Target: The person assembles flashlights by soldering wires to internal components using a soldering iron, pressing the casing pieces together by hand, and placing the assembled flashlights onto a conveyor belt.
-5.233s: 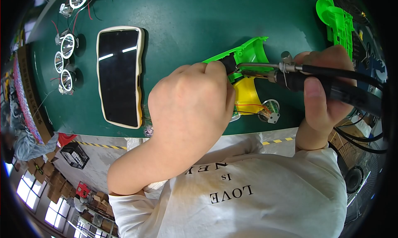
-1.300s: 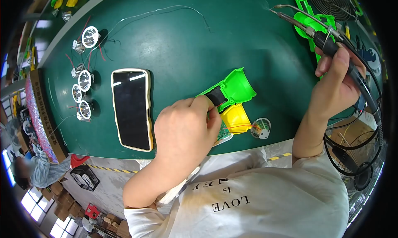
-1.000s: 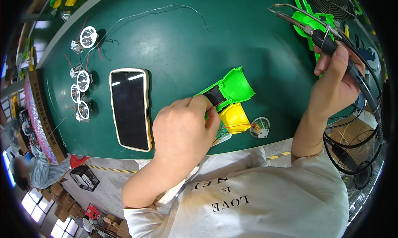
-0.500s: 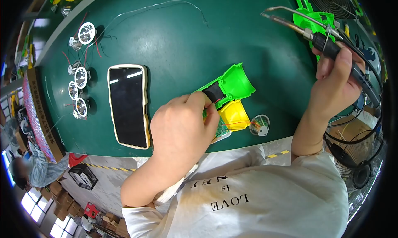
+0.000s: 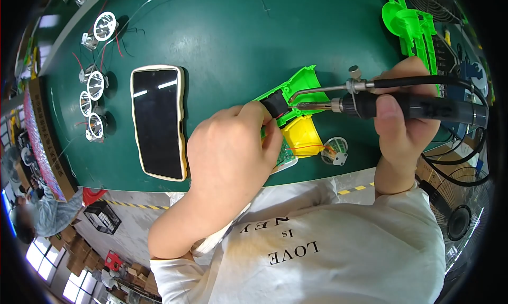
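Observation:
My left hand (image 5: 227, 142) is closed at the near end of a green plastic housing (image 5: 304, 83), its fingertips pinched beside a black block (image 5: 275, 104) seated inside; exactly what they pinch is hidden. In my right hand (image 5: 405, 119) is a soldering iron (image 5: 365, 104) with a thin feed tube (image 5: 323, 90) along it. The iron's tip is at the housing, close by the black block. Below sits a yellow plastic part (image 5: 302, 137), beside a green circuit board (image 5: 286, 157) partly covered by my left hand. Red wires run to a reflector lamp (image 5: 335, 151).
A phone (image 5: 157, 123) in a pale case lies left of my left hand. Several reflector lamps (image 5: 95, 86) with loose wires stand farther left. More green housings (image 5: 407, 26) and a fan grille are at the upper right. The iron's cable loops at the right.
My right hand has brought the soldering iron down and left from the upper right to the green housing. My left hand keeps its grip there. The whole view has shifted slightly.

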Demonstrator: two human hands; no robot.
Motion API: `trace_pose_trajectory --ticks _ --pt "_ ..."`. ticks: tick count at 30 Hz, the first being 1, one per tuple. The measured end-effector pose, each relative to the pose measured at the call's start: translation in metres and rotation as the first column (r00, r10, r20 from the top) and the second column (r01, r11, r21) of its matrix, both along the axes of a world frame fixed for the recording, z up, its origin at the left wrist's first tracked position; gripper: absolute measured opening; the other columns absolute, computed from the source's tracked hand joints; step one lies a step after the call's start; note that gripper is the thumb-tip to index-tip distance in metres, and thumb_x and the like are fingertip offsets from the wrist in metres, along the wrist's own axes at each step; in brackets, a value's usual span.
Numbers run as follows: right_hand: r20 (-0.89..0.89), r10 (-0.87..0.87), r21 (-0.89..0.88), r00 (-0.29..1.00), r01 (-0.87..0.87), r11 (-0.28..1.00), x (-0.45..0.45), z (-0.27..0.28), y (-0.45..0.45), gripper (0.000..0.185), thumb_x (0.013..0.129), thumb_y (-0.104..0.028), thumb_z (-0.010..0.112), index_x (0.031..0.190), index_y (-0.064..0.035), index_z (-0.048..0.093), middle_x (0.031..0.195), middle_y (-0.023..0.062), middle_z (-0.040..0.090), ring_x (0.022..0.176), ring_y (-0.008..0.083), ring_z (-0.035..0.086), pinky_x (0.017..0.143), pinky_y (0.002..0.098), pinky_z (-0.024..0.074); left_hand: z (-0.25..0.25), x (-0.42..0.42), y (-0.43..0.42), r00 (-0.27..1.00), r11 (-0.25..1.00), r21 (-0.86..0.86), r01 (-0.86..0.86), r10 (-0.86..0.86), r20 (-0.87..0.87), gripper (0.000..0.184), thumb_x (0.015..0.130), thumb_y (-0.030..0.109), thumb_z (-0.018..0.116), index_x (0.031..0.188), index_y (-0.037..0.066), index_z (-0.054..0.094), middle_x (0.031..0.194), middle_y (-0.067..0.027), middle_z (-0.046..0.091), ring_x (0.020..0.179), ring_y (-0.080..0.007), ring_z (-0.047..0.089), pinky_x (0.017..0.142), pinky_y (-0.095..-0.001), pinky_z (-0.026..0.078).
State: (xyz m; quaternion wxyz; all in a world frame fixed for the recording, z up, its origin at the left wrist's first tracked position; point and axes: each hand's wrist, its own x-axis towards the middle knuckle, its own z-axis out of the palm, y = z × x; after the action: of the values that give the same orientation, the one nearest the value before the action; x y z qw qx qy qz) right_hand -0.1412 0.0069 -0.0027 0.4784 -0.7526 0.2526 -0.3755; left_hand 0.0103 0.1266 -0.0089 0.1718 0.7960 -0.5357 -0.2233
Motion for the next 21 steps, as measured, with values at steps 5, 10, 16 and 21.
trace_pose_trajectory --ticks 5,10,16,21 --pt "-0.092 0.064 0.06 0.994 -0.059 0.996 -0.0004 0.0012 0.0038 0.019 0.071 -0.013 0.059 0.079 0.0025 0.051 0.074 0.006 0.048 0.065 0.0097 0.043 0.057 0.021 0.0341 -0.0005 0.0003 0.0011 1.0 1.0 -0.019 0.005 -0.005 -0.007 0.007 0.065 0.009 0.061 0.065 0.005 0.055 0.057 -0.0103 0.053 0.051 -0.0265 0.054 0.048 -0.0359 0.042" --pt "-0.095 0.07 0.018 0.993 -0.069 0.997 -0.0008 0.0001 0.0026 0.02 0.071 -0.014 0.06 0.079 0.0025 0.051 0.074 0.006 0.048 0.064 0.0096 0.043 0.057 0.0211 0.0346 -0.0012 0.0007 0.0016 1.0 1.0 -0.016 0.006 -0.006 0.008 0.008 0.067 0.012 0.062 0.07 0.005 0.059 0.054 -0.0064 0.049 0.048 -0.0214 0.049 0.045 -0.0329 0.038" --pt "-0.085 0.078 0.043 0.993 -0.075 0.996 -0.0005 0.0002 0.0034 0.02 0.071 -0.013 0.059 0.08 0.0028 0.051 0.074 0.0066 0.048 0.064 0.0103 0.044 0.056 0.0212 0.0362 0.0006 0.0004 -0.0006 1.0 1.0 0.03 0.006 -0.006 0.008 0.008 0.067 0.013 0.062 0.07 0.005 0.06 0.054 -0.0065 0.05 0.048 -0.0217 0.05 0.045 -0.033 0.038" --pt "-0.064 0.089 0.06 0.994 -0.085 0.995 -0.0008 -0.0009 0.0039 0.02 0.071 -0.012 0.06 0.079 0.003 0.051 0.075 0.0074 0.048 0.063 0.0108 0.045 0.056 0.0215 0.0369 0.0007 0.0002 -0.0017 1.0 0.999 0.034 0.004 -0.004 0.02 0.008 0.067 0.012 0.062 0.071 0.005 0.061 0.055 -0.0067 0.05 0.048 -0.0219 0.05 0.046 -0.0329 0.039"
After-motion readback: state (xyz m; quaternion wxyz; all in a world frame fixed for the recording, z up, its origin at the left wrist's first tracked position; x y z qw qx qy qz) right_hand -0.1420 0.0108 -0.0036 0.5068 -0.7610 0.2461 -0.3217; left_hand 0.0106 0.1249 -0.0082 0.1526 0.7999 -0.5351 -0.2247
